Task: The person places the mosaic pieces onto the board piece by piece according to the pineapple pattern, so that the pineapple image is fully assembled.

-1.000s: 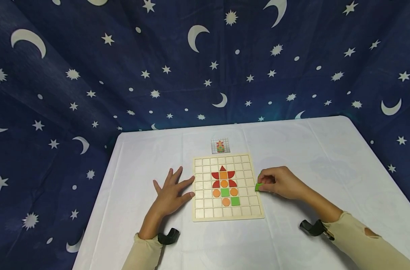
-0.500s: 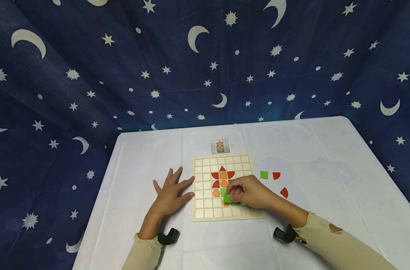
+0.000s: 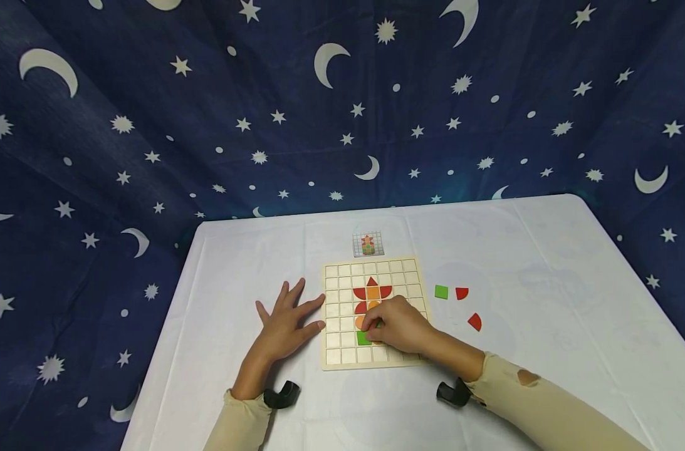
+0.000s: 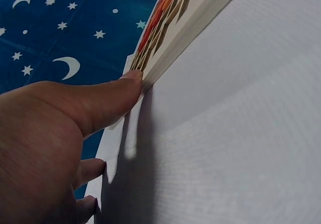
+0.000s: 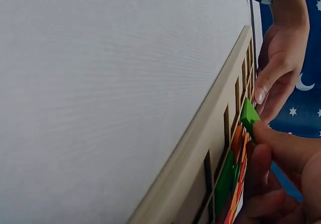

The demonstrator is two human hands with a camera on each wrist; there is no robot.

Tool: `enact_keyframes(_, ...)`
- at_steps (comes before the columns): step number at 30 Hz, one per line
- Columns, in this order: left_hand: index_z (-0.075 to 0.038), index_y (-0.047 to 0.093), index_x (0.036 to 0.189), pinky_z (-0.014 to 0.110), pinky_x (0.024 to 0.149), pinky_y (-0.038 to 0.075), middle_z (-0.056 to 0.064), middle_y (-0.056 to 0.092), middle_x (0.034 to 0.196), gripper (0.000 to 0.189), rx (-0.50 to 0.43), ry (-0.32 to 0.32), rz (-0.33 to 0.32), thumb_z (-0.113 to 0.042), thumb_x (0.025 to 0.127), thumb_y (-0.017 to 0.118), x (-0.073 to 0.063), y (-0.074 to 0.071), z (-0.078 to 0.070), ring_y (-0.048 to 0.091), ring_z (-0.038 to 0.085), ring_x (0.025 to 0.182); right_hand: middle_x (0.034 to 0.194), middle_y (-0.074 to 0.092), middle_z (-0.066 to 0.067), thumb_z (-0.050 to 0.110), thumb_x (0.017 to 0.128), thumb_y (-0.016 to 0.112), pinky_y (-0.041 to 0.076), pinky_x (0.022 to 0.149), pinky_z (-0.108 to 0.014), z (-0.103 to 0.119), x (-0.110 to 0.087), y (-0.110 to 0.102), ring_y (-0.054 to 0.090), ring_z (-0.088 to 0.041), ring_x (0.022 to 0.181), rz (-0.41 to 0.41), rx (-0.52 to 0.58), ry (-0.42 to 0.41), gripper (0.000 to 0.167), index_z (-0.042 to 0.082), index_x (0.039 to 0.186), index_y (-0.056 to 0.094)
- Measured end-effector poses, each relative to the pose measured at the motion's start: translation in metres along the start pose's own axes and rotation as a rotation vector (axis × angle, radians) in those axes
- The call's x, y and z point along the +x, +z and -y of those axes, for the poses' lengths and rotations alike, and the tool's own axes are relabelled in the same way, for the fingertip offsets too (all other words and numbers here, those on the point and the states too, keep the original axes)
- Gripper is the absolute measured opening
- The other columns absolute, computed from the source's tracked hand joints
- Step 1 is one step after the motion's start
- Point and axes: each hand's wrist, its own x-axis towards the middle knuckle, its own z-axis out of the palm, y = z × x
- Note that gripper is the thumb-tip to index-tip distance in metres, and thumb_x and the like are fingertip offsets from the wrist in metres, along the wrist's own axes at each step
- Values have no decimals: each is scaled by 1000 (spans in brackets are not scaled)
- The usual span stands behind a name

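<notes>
My right hand point(image 3: 400, 326) pinches a green square tile point(image 3: 363, 338) between thumb and fingers, low over the grid board point(image 3: 342, 366). In the right wrist view the green tile point(image 5: 248, 114) is tilted, its edge at a cell left of an orange circle. My left hand point(image 3: 286, 329) lies spread on the table, with thumb and index fingertip against the board's left edge. A red triangle point(image 3: 371, 282), red quarter pieces point(image 3: 359, 292) and an orange square point(image 3: 373, 292) form the upper pattern. The right hand hides part of the lower pattern.
A small pattern card point(image 3: 368, 243) lies behind the board. To the right on the white tablecloth point(image 3: 545, 282) lie a loose green square point(image 3: 441, 292) and two red quarter pieces point(image 3: 462, 293). A dark blue star-and-moon curtain point(image 3: 297, 125) hangs behind the table.
My right hand has carried the green tile leftward from the board's right edge to the lower left of the pattern. The loose tiles on the right came into view. My left hand stays put.
</notes>
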Motion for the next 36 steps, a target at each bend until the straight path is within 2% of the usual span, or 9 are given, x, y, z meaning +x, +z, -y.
enact_keyframes(4, -33, 60, 144, 86, 104, -13, 10, 27, 169, 56, 1, -1, 0, -51, 92, 71, 0, -1, 0, 7, 43, 159, 82, 74, 17, 15, 83, 84, 50, 68, -22, 4, 2, 3, 61, 0, 75, -5, -99, 0, 10, 24, 80, 80)
enact_keyframes(9, -32, 60, 144, 86, 104, -13, 11, 27, 169, 56, -1, 1, -1, -50, 92, 71, 0, -1, -1, 7, 44, 158, 80, 70, 16, 15, 80, 85, 51, 67, -24, 7, 3, 6, 64, -3, 78, -25, -183, 19, 12, 25, 76, 80)
enact_keyframes(12, -32, 60, 144, 87, 103, -13, 11, 27, 169, 56, 1, 6, -2, -50, 92, 71, 0, -1, -1, 7, 45, 158, 78, 68, 16, 13, 79, 86, 50, 65, -23, 7, 2, 7, 63, -4, 78, -39, -204, 20, 15, 25, 73, 79)
enact_keyframes(16, -32, 60, 144, 87, 103, -13, 11, 27, 169, 56, -3, 11, -3, -49, 92, 72, 0, -1, 0, 7, 45, 158, 78, 69, 19, 17, 80, 86, 51, 67, -22, 5, 0, 1, 62, -1, 78, -45, -173, 29, 12, 26, 76, 81)
enact_keyframes(22, -32, 60, 144, 87, 104, -13, 11, 27, 169, 57, -1, 7, -6, -50, 91, 72, 0, -1, 0, 8, 44, 158, 80, 72, 17, 20, 82, 87, 50, 68, -23, -10, -5, -33, 61, -1, 76, -121, -125, 81, 4, 23, 83, 84)
enact_keyframes(25, -32, 61, 143, 87, 103, -12, 11, 27, 169, 57, 6, 0, -3, -51, 91, 71, 0, 0, -1, 8, 45, 158, 82, 73, 12, 19, 82, 86, 48, 66, -26, -25, -11, -56, 59, -4, 74, -173, -161, 119, 5, 19, 87, 84)
enact_keyframes(27, -32, 60, 144, 87, 103, -12, 11, 27, 169, 57, 9, -2, -1, -52, 91, 71, 1, 0, -1, 7, 44, 158, 86, 74, 7, 19, 83, 85, 48, 67, -30, -37, -17, -71, 60, -9, 75, -186, -224, 155, 9, 17, 92, 83)
enact_keyframes(32, -32, 61, 144, 87, 103, -12, 11, 28, 169, 57, 11, -2, -3, -52, 91, 71, 1, 0, -1, 8, 45, 158, 97, 73, -1, 21, 82, 86, 53, 73, -42, -65, -32, -95, 63, -21, 88, -122, -387, 293, 22, 13, 102, 80)
enact_keyframes(36, -32, 60, 144, 87, 103, -12, 11, 27, 169, 57, 11, -1, -2, -53, 91, 70, 1, 0, -1, 7, 45, 158, 87, 69, 2, 18, 81, 86, 50, 70, -38, -78, -38, -99, 59, -20, 85, -66, -390, 329, 21, 15, 100, 78)
